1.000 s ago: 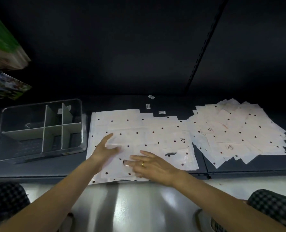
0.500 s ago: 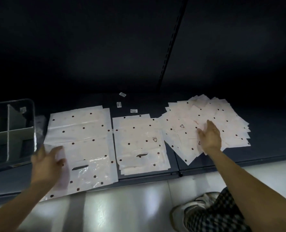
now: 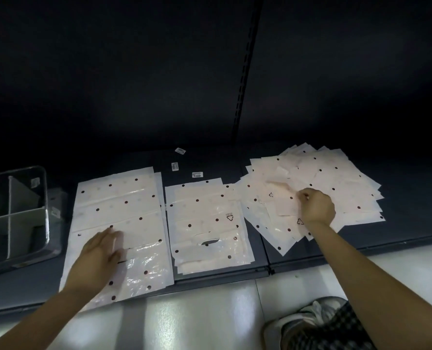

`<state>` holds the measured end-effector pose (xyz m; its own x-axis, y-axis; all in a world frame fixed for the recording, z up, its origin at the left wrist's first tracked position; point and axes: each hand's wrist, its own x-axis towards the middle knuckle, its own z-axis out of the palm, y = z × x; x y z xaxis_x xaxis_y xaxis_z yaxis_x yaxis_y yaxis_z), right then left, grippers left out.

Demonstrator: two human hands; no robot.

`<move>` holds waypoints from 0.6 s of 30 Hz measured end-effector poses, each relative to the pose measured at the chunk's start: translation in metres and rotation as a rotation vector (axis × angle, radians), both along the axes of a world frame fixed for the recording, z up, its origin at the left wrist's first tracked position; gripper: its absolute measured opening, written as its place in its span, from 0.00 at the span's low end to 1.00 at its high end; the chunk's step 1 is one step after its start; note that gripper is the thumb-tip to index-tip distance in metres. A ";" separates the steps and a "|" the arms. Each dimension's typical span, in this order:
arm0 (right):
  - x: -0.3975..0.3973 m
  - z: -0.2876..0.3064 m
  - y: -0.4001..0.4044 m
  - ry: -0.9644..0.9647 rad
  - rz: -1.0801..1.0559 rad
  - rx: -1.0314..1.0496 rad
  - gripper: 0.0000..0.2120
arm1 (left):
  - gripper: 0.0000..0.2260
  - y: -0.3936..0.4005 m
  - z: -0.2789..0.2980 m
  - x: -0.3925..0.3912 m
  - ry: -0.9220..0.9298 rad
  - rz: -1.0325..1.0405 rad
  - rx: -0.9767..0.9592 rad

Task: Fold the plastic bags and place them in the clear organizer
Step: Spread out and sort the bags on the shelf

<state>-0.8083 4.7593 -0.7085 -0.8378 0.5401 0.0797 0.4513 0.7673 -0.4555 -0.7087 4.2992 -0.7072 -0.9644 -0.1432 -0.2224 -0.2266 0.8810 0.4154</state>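
Observation:
White plastic bags with dark dots lie on a dark low shelf. One large bag point(image 3: 124, 213) is spread flat at the left, and my left hand point(image 3: 99, 256) rests flat on its lower part with fingers extended. A smaller stack of bags point(image 3: 207, 223) lies in the middle. At the right is a fanned pile of bags point(image 3: 331, 183); my right hand point(image 3: 317, 205) sits on it with fingers curled, pinching the top bag. The clear organizer point(image 3: 41, 213) with grey dividers stands at the far left, partly cut off.
Three small white label stickers point(image 3: 197, 174) lie on the shelf point(image 3: 412, 223) behind the bags. A glossy white floor point(image 3: 197, 319) runs in front of the shelf edge. A shoe point(image 3: 310, 317) and checked trouser leg show at the bottom right.
My left hand has slid right onto the spread bag. My right hand has closed its fingers on a bag in the right pile. The view has shifted slightly.

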 end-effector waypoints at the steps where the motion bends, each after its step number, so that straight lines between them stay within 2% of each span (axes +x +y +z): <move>1: 0.000 0.004 -0.008 0.018 0.035 -0.012 0.10 | 0.20 0.005 0.004 0.001 0.015 -0.016 0.027; 5: 0.010 0.021 -0.060 0.124 0.402 -0.106 0.08 | 0.19 0.024 0.015 0.002 0.080 -0.075 0.141; 8: 0.023 0.025 -0.104 0.130 0.688 -0.317 0.08 | 0.17 0.039 0.022 0.002 0.082 0.020 0.321; 10: 0.032 0.023 -0.129 0.030 0.678 -0.558 0.13 | 0.17 0.048 0.025 0.001 0.055 0.096 0.449; 12: 0.038 0.017 -0.141 -0.035 0.609 -0.749 0.15 | 0.17 0.056 0.026 0.002 0.049 0.121 0.497; 16: 0.035 0.006 -0.138 -0.075 0.508 -0.911 0.09 | 0.19 0.074 0.027 0.003 0.059 0.074 0.506; 18: 0.033 0.006 -0.131 -0.105 0.415 -1.083 0.05 | 0.20 0.085 0.027 0.001 0.064 0.043 0.512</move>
<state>-0.7753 4.6280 -0.7028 -0.9414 -0.0345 -0.3356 0.3310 0.0976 -0.9386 -0.7075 4.3846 -0.6802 -0.9740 -0.0709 -0.2152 -0.2181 0.5516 0.8051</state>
